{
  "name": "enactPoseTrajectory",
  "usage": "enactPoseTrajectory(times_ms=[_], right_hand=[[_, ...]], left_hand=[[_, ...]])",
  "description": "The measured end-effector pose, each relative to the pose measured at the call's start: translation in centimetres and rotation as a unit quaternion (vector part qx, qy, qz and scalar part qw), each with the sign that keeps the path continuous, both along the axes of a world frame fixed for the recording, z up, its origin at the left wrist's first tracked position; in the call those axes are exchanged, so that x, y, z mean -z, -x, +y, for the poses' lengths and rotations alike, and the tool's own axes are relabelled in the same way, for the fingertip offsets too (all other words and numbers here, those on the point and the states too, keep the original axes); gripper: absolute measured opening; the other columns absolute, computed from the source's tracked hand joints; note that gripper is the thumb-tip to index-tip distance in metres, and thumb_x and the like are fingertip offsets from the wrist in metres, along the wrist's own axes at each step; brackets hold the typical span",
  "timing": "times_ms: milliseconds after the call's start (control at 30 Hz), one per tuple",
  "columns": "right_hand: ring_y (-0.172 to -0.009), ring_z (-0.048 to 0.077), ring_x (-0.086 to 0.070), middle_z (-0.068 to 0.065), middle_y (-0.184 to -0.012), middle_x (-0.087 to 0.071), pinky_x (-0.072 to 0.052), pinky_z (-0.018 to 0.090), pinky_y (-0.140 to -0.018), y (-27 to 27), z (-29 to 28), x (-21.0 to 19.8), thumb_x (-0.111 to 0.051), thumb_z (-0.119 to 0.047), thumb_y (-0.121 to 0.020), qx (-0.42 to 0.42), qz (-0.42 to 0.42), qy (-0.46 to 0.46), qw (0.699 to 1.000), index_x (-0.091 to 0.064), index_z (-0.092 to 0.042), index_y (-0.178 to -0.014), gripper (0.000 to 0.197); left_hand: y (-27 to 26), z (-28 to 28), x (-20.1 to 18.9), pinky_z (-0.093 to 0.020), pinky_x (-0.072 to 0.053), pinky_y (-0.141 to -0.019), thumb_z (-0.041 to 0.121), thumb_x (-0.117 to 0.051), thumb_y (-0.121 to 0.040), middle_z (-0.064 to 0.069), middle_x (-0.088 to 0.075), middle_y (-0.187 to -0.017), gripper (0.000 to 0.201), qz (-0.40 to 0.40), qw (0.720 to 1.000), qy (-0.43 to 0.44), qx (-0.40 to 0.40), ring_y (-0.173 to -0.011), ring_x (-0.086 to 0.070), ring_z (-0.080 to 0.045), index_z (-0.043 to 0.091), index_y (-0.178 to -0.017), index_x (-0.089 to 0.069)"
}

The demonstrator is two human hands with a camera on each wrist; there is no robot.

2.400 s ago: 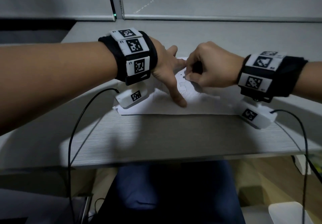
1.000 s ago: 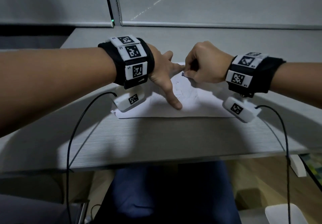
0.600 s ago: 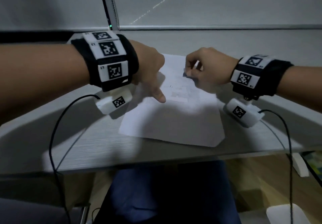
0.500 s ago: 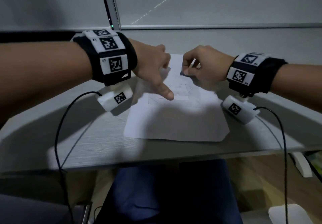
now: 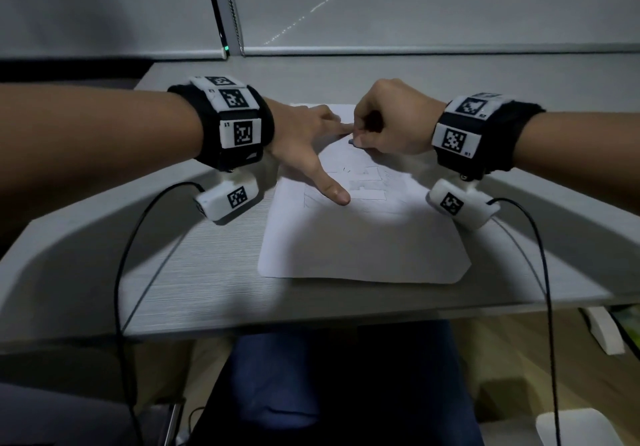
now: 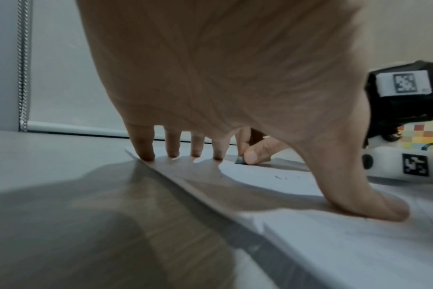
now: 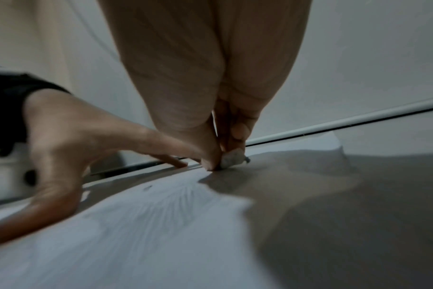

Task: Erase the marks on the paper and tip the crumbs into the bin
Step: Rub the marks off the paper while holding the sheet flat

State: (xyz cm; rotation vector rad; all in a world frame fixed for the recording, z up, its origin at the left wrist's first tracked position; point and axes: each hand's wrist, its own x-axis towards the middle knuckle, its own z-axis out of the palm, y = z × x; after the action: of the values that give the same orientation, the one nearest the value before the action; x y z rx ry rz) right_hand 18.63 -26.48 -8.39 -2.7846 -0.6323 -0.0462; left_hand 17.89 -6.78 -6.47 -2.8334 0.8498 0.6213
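From the head view, a white sheet of paper (image 5: 363, 237) lies flat on the grey worktop (image 5: 207, 289), its near edge close to the worktop's front edge, with faint pencil marks (image 5: 367, 185) across its middle. The left hand (image 5: 304, 147) is spread wide on the paper's far left part, thumb stretched toward the marks and fingertips pressing down; the right hand (image 5: 391, 119) is curled tight just beside the left index fingertip, and from above what it holds is almost hidden, only a dark speck showing at the thumb. The left wrist view fills that in: four straight fingertips (image 6: 146, 154) stand along the paper's far edge, the thumb lies flat nearer the camera, and beyond them the right thumb and forefinger pinch a small eraser (image 6: 239, 160) whose tip touches the sheet; a few dark crumbs (image 6: 279, 177) lie on the paper between thumb and eraser. The right wrist view, partly blurred, shows the eraser (image 7: 231, 160) as a pale, smudged lump pinched between thumb and fingers with its lower end on the paper, and a far corner of the sheet lifted slightly off the worktop. A white bin-like rim (image 5: 588, 428) shows only in the head view, low at the right under the worktop.
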Motion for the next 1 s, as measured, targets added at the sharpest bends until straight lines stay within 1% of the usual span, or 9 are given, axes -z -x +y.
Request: enactPoseTrajectory(times_ms=[67,167,233,400,533,667,833,933,1000], right_hand=[[-0.068,0.012,-0.07,0.003,-0.074,-0.077,-0.058,0.029,-0.07,1.0,0.2,0.1,-0.079,-0.016,-0.091,-0.025,0.01,0.006,1.0,-0.079,-0.008,-0.082,0.012],[-0.075,0.019,-0.076,0.006,-0.078,-0.08,-0.062,0.032,-0.073,2.1,0.4,0.1,-0.08,-0.014,-0.089,-0.055,0.027,0.008,0.998,-0.081,-0.008,-0.083,0.009],[-0.075,0.021,-0.077,0.006,-0.076,-0.08,-0.064,0.037,-0.075,1.6,0.6,0.0,-0.082,-0.016,-0.087,-0.046,0.017,0.008,0.999,-0.081,-0.008,-0.08,0.01],[-0.07,0.021,-0.073,0.003,-0.072,-0.077,-0.066,0.043,-0.075,-0.4,1.3,-0.3,-0.083,-0.016,-0.085,-0.005,-0.011,0.005,1.0,-0.081,-0.009,-0.074,0.014],[-0.066,0.016,-0.073,0.001,-0.068,-0.077,-0.065,0.038,-0.073,0.3,1.1,-0.2,-0.081,-0.015,-0.088,-0.007,-0.003,-0.003,1.0,-0.08,-0.01,-0.074,0.015],[-0.069,0.019,-0.075,0.003,-0.068,-0.078,-0.064,0.036,-0.072,1.8,1.1,0.0,-0.08,-0.013,-0.087,-0.04,0.012,0.006,0.999,-0.082,-0.009,-0.078,0.01],[-0.075,0.021,-0.078,0.005,-0.075,-0.08,-0.066,0.036,-0.075,-0.1,1.5,-0.5,-0.083,-0.014,-0.084,-0.012,0.004,-0.003,1.0,-0.082,-0.008,-0.077,0.009],[-0.075,0.025,-0.076,0.007,-0.074,-0.079,-0.063,0.033,-0.07,-0.9,2.0,-0.5,-0.083,-0.013,-0.085,0.006,-0.014,-0.004,1.0,-0.083,-0.006,-0.078,0.01],[-0.073,0.023,-0.075,0.006,-0.073,-0.078,-0.06,0.03,-0.067,-0.8,2.0,-0.2,-0.081,-0.012,-0.086,0.007,-0.017,-0.007,1.0,-0.082,-0.005,-0.078,0.01]], left_hand=[[-0.3,0.0,0.2,-0.058,-0.027,-0.126,0.101,-0.067,-0.055,0.008,-0.014,-0.174,0.133,0.007,1.0,-0.011,-0.003,-0.161,-0.021,-0.028,0.054,-0.165,-0.008],[-0.5,0.0,0.6,-0.063,-0.029,-0.123,0.11,-0.062,-0.04,0.01,-0.018,-0.172,0.136,0.008,1.0,-0.008,0.0,-0.158,-0.023,-0.031,0.061,-0.158,-0.015],[-0.7,-0.2,0.9,-0.064,-0.03,-0.122,0.112,-0.058,-0.035,0.01,-0.017,-0.173,0.141,0.004,1.0,-0.019,0.003,-0.157,-0.024,-0.033,0.059,-0.158,-0.014],[-0.9,-0.3,1.1,-0.064,-0.027,-0.123,0.111,-0.057,-0.036,0.008,-0.009,-0.177,0.151,0.003,0.999,-0.03,-0.008,-0.161,-0.018,-0.034,0.052,-0.165,-0.004],[-1.0,0.0,1.2,-0.064,-0.02,-0.127,0.115,-0.053,-0.031,0.018,0.004,-0.178,0.16,0.014,0.999,-0.03,-0.021,-0.165,-0.007,-0.027,0.053,-0.165,0.009],[-1.1,0.1,1.3,-0.063,-0.022,-0.126,0.115,-0.053,-0.028,0.024,0.001,-0.175,0.159,0.018,0.999,-0.023,-0.025,-0.164,-0.01,-0.027,0.056,-0.164,0.005],[-1.0,-0.1,1.1,-0.062,-0.025,-0.124,0.113,-0.057,-0.031,0.019,-0.007,-0.175,0.157,0.01,1.0,-0.018,-0.024,-0.161,-0.016,-0.03,0.053,-0.165,0.0],[-0.9,0.0,1.0,-0.06,-0.026,-0.125,0.11,-0.059,-0.037,0.017,-0.006,-0.176,0.154,0.008,0.999,-0.018,-0.03,-0.161,-0.016,-0.029,0.049,-0.167,-0.002],[-0.8,0.0,1.0,-0.059,-0.025,-0.125,0.11,-0.059,-0.037,0.019,-0.006,-0.175,0.154,0.009,0.999,-0.021,-0.031,-0.16,-0.016,-0.028,0.048,-0.167,-0.003]])
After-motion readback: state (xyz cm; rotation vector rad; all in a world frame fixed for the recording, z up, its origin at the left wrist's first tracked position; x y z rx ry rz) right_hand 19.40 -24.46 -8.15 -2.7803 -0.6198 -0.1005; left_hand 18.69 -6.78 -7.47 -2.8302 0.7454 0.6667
